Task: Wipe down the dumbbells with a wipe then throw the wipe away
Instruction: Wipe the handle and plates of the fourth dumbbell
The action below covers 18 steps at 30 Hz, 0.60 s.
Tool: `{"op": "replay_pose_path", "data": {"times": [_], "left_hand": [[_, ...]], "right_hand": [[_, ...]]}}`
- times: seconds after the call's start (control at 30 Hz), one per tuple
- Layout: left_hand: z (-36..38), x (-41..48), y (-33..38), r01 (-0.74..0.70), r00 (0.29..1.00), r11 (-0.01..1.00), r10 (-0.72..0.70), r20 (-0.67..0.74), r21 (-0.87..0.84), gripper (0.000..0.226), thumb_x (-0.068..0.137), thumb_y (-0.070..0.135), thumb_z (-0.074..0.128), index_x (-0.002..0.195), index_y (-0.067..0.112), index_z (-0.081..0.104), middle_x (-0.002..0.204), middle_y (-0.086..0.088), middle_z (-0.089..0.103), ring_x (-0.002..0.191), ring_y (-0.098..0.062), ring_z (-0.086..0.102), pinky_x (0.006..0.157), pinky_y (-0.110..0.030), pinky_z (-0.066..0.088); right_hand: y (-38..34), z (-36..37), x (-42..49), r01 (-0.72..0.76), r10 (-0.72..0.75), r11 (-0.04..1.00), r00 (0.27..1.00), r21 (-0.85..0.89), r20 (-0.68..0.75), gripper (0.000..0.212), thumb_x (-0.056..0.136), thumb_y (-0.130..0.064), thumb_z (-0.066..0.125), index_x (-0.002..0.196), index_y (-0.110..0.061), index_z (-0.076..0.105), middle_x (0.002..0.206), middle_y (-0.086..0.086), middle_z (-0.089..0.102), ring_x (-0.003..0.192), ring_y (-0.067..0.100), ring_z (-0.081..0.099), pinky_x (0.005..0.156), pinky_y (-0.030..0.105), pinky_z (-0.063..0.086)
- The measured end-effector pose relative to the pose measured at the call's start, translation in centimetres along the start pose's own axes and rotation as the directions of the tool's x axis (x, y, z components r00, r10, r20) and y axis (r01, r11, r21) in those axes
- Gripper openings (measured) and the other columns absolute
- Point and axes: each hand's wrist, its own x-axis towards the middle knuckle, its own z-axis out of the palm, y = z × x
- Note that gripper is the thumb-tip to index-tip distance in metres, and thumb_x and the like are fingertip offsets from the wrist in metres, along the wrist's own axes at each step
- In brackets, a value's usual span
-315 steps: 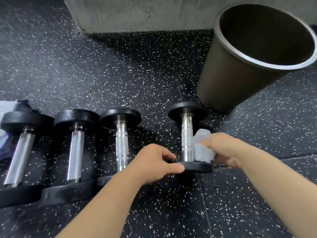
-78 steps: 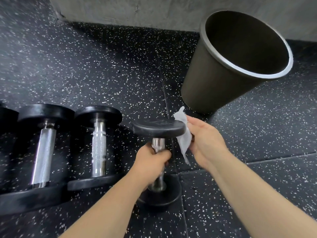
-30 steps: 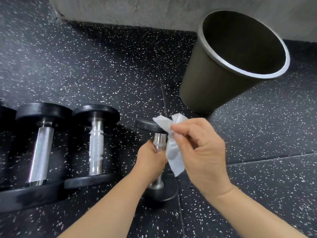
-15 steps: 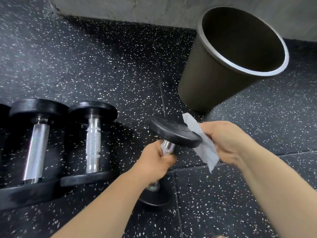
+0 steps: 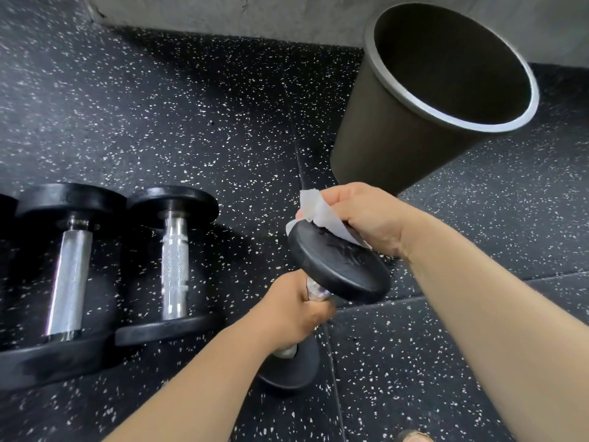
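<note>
So the left hand [image 5: 296, 314] was wrapped tight round the chrome handle of a small black round-headed dumbbell [image 5: 338, 266], holding it tilted, lower head down by the black speckled rubber floor [image 5: 159, 122]. Couldn't tell if it actually touched. The right hand [image 5: 366, 215] had its fingers curled on a crumpled white wipe [image 5: 322, 215], pressing it onto the far edge of the upper head. Just behind that hand stood a dark round metal bin [image 5: 382, 138] with a silvery rim. Off to the left, more black chrome-handled weights lay side by side on the floor: a slimmer dumbbell [image 5: 173, 263] nearest, a bigger dumbbell [image 5: 68, 275] just beside it. A grey concrete wall [image 5: 223, 11] ran along the back.
</note>
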Motion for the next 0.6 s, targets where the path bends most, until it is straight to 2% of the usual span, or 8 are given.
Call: {"op": "replay_pose_path", "data": {"times": [0.1, 0.2, 0.27, 0.37, 0.43, 0.47, 0.53, 0.6], "left_hand": [[0.0, -0.2, 0.2, 0.007, 1.000, 1.000, -0.007, 0.007, 0.001, 0.063, 0.089, 0.000, 0.058, 0.044, 0.021, 0.018, 0.040, 0.014, 0.016, 0.037, -0.005, 0.012, 0.042, -0.016, 0.013], [-0.1, -0.3, 0.4, 0.020, 1.000, 0.999, -0.020, 0.006, -0.031, 0.060, 0.089, 0.004, 0.062, 0.048, 0.021, 0.022, 0.038, 0.014, 0.021, 0.036, -0.004, 0.016, 0.039, -0.015, 0.015], [-0.2, 0.0, 0.1, 0.005, 1.000, 0.999, -0.005, 0.003, -0.033, 0.056, 0.088, 0.005, 0.063, 0.050, 0.020, 0.024, 0.042, 0.013, 0.023, 0.043, -0.008, 0.019, 0.045, -0.019, 0.017], [-0.2, 0.1, 0.0, 0.011, 1.000, 1.000, -0.011, 0.010, -0.019, 0.060, 0.088, 0.007, 0.062, 0.047, 0.020, 0.022, 0.042, 0.013, 0.020, 0.041, -0.007, 0.016, 0.044, -0.020, 0.015], [-0.1, 0.1, 0.3, 0.010, 1.000, 1.000, -0.010, 0.022, -0.003, 0.061, 0.088, 0.004, 0.060, 0.042, 0.019, 0.023, 0.038, 0.014, 0.021, 0.037, -0.005, 0.016, 0.041, -0.018, 0.015], [0.0, 0.2, 0.4, -0.003, 1.000, 1.000, 0.002, 0.017, 0.010, 0.059, 0.086, 0.000, 0.059, 0.042, 0.021, 0.026, 0.036, 0.014, 0.024, 0.036, -0.002, 0.018, 0.040, -0.017, 0.018], [0.0, 0.4, 0.6, -0.027, 1.000, 0.999, 0.027, 0.000, 0.034, 0.052, 0.083, -0.003, 0.058, 0.048, 0.023, 0.031, 0.036, 0.014, 0.029, 0.036, -0.001, 0.023, 0.040, -0.014, 0.022], [-0.1, 0.6, 0.6, -0.053, 0.998, 0.996, 0.054, -0.010, 0.071, 0.047, 0.080, 0.001, 0.059, 0.052, 0.023, 0.030, 0.042, 0.014, 0.031, 0.042, -0.003, 0.025, 0.044, -0.017, 0.024]], "right_hand": [[0.7, -0.8, -0.1, -0.076, 0.076, 0.992, 0.997, 0.097, 0.000, 0.025, 0.087, 0.000, 0.055, 0.069, -0.007, 0.071, 0.072, 0.012, 0.068, 0.058, 0.018, 0.061, 0.054, 0.021, 0.049], [1.1, -1.0, -0.1, -0.150, 0.151, 0.988, 0.988, 0.042, -0.024, 0.016, 0.077, -0.017, 0.063, 0.064, -0.010, 0.057, 0.073, 0.013, 0.056, 0.065, 0.025, 0.052, 0.062, 0.030, 0.041], [0.9, -0.6, 0.0, -0.077, 0.075, 0.993, 0.997, -0.088, -0.026, 0.023, 0.064, -0.033, 0.065, 0.068, -0.012, 0.057, 0.073, 0.011, 0.052, 0.067, 0.024, 0.046, 0.062, 0.032, 0.036], [0.0, 0.3, 0.0, 0.052, -0.050, 0.993, 0.998, -0.103, 0.023, 0.015, 0.074, -0.018, 0.062, 0.074, -0.003, 0.065, 0.073, 0.010, 0.055, 0.064, 0.019, 0.048, 0.061, 0.029, 0.036], [-1.2, 0.8, -0.5, 0.094, -0.084, 0.986, 0.993, -0.141, 0.081, 0.027, 0.072, -0.024, 0.065, 0.083, 0.001, 0.069, 0.077, 0.010, 0.061, 0.067, 0.019, 0.052, 0.063, 0.028, 0.040], [-1.8, 0.9, -0.8, 0.109, -0.090, 0.981, 0.988, -0.161, 0.122, 0.029, 0.069, -0.030, 0.068, 0.081, -0.004, 0.072, 0.079, 0.010, 0.066, 0.068, 0.018, 0.056, 0.064, 0.028, 0.044], [-3.1, 1.1, -1.9, 0.153, -0.104, 0.952, 0.977, -0.267, 0.188, 0.020, 0.069, -0.031, 0.068, 0.076, -0.013, 0.075, 0.083, 0.011, 0.073, 0.072, 0.018, 0.062, 0.069, 0.034, 0.050], [-4.1, 1.1, -2.9, 0.209, -0.122, 0.906, 0.962, -0.368, 0.245, 0.011, 0.078, -0.016, 0.065, 0.078, -0.012, 0.076, 0.086, 0.016, 0.073, 0.076, 0.022, 0.063, 0.079, 0.046, 0.053]]}}
